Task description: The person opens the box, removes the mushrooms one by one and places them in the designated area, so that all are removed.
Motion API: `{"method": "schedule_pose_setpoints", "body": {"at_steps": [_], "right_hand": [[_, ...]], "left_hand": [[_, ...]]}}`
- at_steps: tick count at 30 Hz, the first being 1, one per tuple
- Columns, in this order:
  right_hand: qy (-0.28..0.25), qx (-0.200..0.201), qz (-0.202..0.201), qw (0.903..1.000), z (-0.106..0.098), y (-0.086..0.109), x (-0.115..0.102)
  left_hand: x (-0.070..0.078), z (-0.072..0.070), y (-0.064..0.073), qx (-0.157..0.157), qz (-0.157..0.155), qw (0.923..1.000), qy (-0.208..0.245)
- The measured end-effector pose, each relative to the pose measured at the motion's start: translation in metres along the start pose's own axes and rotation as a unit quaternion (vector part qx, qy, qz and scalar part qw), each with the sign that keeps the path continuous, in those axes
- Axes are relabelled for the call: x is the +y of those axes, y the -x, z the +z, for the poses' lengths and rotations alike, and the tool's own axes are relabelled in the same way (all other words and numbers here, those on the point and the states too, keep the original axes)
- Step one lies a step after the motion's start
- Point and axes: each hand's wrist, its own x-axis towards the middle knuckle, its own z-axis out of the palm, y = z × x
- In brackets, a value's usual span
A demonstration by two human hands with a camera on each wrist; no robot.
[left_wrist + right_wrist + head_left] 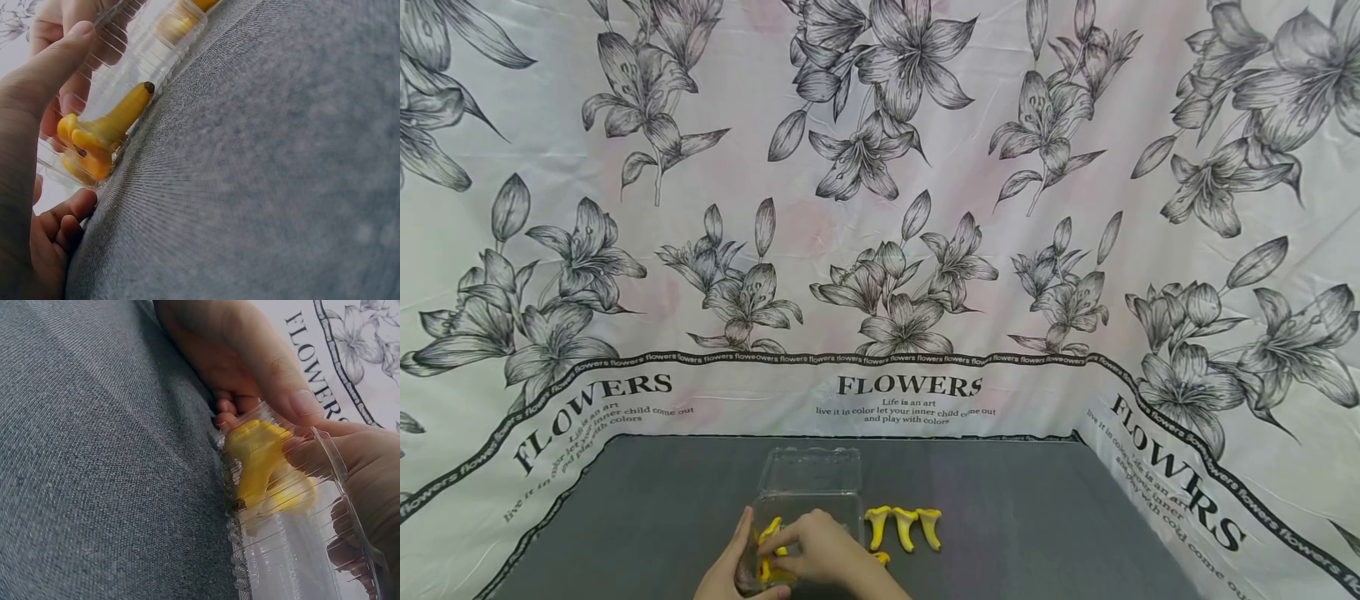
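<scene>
A clear plastic clamshell box (808, 502) stands on the table with its lid folded back toward the far side. My left hand (727, 568) grips the box's left end, thumb at the rim in the left wrist view. My right hand (827, 546) reaches down inside, its fingers pinching a yellow chanterelle mushroom (256, 447) at that end. Through the wall, the left wrist view shows a chanterelle (115, 122) with a dark stem tip pointing up. How the right fingertips meet the mushroom is partly hidden by the ribbed plastic.
Three yellow chanterelles (905, 529) lie in a row on the dark grey table (1022, 517), right of the box. Another chanterelle (882, 558) shows partly behind my right forearm. A flower-printed cloth (902, 292) walls the table's back and sides.
</scene>
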Motion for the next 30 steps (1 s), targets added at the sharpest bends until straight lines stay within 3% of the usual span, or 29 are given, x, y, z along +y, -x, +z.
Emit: {"method": "schedule_pose_setpoints", "body": {"at_steps": [12, 18, 22, 25, 30], "right_hand": [[0.046, 0.011, -0.025, 0.9986, 0.002, 0.0, 0.0], [0.124, 0.027, -0.074, 0.9892, 0.003, 0.0, 0.0], [0.141, 0.04, -0.093, 0.9849, 0.002, 0.001, 0.002], [0.15, 0.051, -0.096, 0.9827, 0.0, 0.002, 0.004], [0.174, 0.067, -0.073, 0.9797, -0.003, 0.004, 0.01]], "left_hand": [[0.004, -0.002, 0.001, -0.011, -0.007, 0.9999, -0.001], [0.004, -0.003, 0.0, -0.022, -0.014, 0.9995, 0.015], [0.006, -0.003, 0.001, -0.022, -0.018, 0.9993, 0.024], [0.01, -0.002, 0.002, -0.024, -0.026, 0.9987, 0.036], [0.011, -0.003, 0.002, -0.02, -0.03, 0.9992, 0.017]]}}
